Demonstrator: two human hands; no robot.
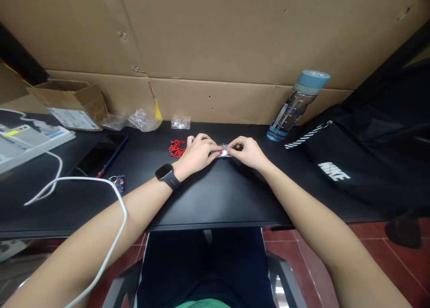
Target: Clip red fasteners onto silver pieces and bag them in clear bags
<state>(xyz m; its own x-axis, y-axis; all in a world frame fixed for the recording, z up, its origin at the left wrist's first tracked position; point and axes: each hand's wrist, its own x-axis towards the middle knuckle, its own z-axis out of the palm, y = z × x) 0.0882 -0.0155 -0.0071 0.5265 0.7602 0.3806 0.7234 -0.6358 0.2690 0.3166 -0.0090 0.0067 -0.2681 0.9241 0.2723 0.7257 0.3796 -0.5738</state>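
- Just right of the middle of the frame, a small clear packet [224,153] with a bit of red in it lies on the black table [218,200], between your fingertips.
- Your left hand [200,154] has thumb and fingertips closed on the packet's left end; its other fingers are loosely bent.
- Your right hand [247,152] pinches the packet's right end between thumb and forefinger, the rest curled.
- Just beside your left hand, left of centre, you have a loose heap of red cord [176,149]; a dark watch [167,176] is on your left wrist.
- Above that hand in the frame, another small packet [180,123] lies flat near the cardboard wall [208,34].
- At upper right stands your blue-capped bottle [289,110], and at the right edge a black bag [366,151].
- At left, you have a dark flat device [97,153] with a pen [113,155] along its edge, and a keyring [120,182] below.
- At upper left sit an open cardboard box [70,101] and crumpled clear plastic [144,119].
- At lower left, a white cable [125,214] passes across your forearm.
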